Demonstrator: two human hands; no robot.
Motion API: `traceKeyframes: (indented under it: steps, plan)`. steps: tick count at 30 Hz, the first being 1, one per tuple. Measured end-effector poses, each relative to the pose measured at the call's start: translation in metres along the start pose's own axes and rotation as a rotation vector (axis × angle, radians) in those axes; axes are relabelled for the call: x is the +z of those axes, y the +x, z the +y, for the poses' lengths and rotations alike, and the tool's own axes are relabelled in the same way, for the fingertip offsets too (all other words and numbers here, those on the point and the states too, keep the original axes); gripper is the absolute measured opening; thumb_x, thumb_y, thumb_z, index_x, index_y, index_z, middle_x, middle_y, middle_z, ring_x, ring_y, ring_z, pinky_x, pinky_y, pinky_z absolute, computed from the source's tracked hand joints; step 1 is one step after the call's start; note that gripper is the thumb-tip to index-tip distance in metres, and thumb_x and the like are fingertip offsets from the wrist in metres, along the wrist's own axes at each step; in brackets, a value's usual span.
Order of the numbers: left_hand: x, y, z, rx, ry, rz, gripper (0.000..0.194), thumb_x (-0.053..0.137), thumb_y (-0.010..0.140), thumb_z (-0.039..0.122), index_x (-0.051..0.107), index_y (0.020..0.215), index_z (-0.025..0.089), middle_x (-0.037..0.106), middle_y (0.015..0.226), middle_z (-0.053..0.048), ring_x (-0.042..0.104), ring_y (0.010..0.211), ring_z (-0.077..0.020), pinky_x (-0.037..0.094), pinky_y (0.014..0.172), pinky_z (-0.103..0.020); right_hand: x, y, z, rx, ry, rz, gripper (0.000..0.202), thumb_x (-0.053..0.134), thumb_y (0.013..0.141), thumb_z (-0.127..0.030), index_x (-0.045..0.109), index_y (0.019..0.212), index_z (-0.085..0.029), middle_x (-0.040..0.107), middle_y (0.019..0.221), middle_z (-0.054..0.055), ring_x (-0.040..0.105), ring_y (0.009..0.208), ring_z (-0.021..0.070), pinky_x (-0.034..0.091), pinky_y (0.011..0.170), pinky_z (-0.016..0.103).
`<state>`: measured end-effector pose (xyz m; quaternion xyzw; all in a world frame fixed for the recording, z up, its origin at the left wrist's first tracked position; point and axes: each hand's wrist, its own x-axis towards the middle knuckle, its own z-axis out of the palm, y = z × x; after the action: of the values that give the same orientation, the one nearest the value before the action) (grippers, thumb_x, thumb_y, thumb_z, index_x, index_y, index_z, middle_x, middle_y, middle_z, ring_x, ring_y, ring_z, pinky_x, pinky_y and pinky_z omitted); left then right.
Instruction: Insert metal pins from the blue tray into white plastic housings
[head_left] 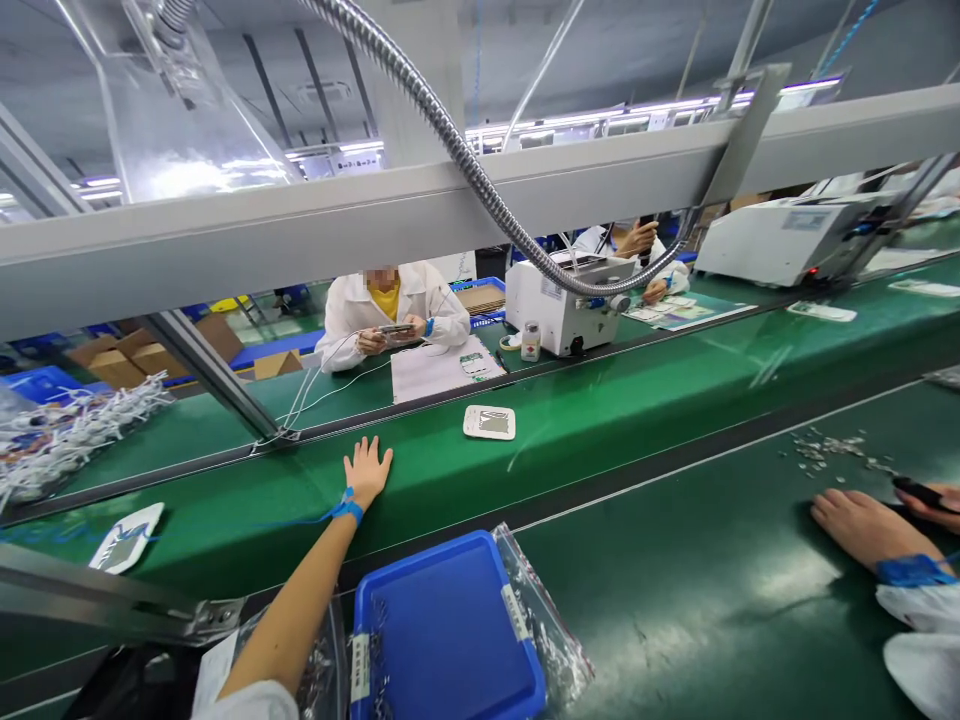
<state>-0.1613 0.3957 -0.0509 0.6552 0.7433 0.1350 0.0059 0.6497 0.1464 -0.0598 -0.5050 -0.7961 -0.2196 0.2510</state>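
My left hand (367,470) reaches out over the green conveyor belt (615,420), fingers spread, palm down on the belt surface, holding nothing. A blue wrist strap (348,509) with a blue cord circles that wrist. The nearest item is a white flat device (489,422) lying on the belt a little right of and beyond the hand. Another white flat device (126,537) lies on the belt far to the left. My right hand is not in view.
A blue tray (450,630) sits between plastic bags of small parts close in front of me. A co-worker's two hands (862,525) rest at the right beside scattered small metal parts (825,450). Across the belt a seated person (390,310) handles a device. A metal beam (450,210) and flexible hose (465,160) cross overhead.
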Motion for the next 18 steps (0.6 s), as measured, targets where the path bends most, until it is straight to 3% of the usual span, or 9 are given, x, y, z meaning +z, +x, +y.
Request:
traceKeyframes:
  steps: [3, 9, 14, 18]
  plan:
    - [-0.004, 0.0, -0.006, -0.006, 0.001, -0.007, 0.058, 0.048, 0.103, 0.047, 0.039, 0.152, 0.019, 0.032, 0.162, -0.014, 0.026, 0.151, -0.0319, 0.021, 0.123, -0.061, 0.005, -0.006, 0.01, -0.199, -0.131, -0.043, 0.085, 0.008, 0.105, -0.048, 0.059, 0.045, -0.015, 0.048, 0.052, 0.018, 0.038, 0.053, 0.0136, 0.02, 0.057, 0.037]
    - [-0.01, -0.002, -0.017, -0.012, -0.029, 0.001, 0.057, 0.048, 0.103, 0.046, 0.041, 0.151, 0.019, 0.033, 0.162, -0.014, 0.026, 0.152, -0.0315, 0.019, 0.124, -0.06, -0.003, 0.006, 0.001, -0.257, -0.199, -0.031, 0.089, 0.002, 0.106, -0.045, 0.056, 0.043, -0.013, 0.047, 0.049, 0.014, 0.038, 0.048, 0.0098, 0.021, 0.055, 0.034]
    - [-0.017, -0.003, -0.025, -0.032, -0.054, 0.025, 0.052, 0.053, 0.101, 0.044, 0.048, 0.146, 0.019, 0.038, 0.159, -0.014, 0.031, 0.15, -0.0308, 0.022, 0.123, -0.059, -0.02, 0.037, -0.035, -0.144, -0.004, 0.026, 0.088, 0.01, 0.104, -0.056, 0.053, 0.04, -0.014, 0.044, 0.045, 0.012, 0.035, 0.044, 0.008, 0.019, 0.051, 0.03]
    - [-0.022, -0.004, -0.032, -0.051, -0.072, 0.04, 0.05, 0.052, 0.102, 0.043, 0.049, 0.145, 0.019, 0.039, 0.159, -0.013, 0.032, 0.149, -0.0294, 0.022, 0.123, -0.057, -0.04, 0.052, -0.047, -0.024, 0.115, 0.053, 0.085, 0.015, 0.1, -0.063, 0.053, 0.04, -0.017, 0.044, 0.046, 0.011, 0.036, 0.043, 0.0089, 0.022, 0.048, 0.029]
